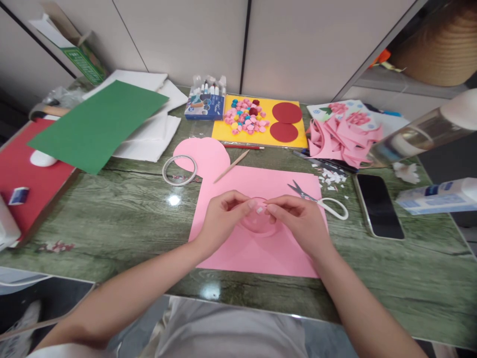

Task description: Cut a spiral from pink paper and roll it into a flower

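Over a large pink sheet (pixel 231 248), a round, see-through-looking pink piece (pixel 260 226) is held up by its far edge. My left hand (pixel 227 214) pinches that edge from the left. Opposite it, my right hand (pixel 298 216) is closed at the fingertips on the same edge; whether a small scrap is also in them I cannot tell. A tiny white square (pixel 260 210) shows on the piece between the two hands. White-handled scissors (pixel 316 200) lie partly opened beside my right hand. A wooden stick (pixel 231 166) rests at the sheet's far edge.
A tape roll (pixel 179 170) and pink rounded cutout (pixel 203 154) lie left of the sheet. Behind are a yellow sheet (pixel 219 130) with pompoms and red circles, and a marker box (pixel 204 107). Pink scraps (pixel 341 139) and a phone (pixel 379 206) sit right, green card (pixel 100 124) left.
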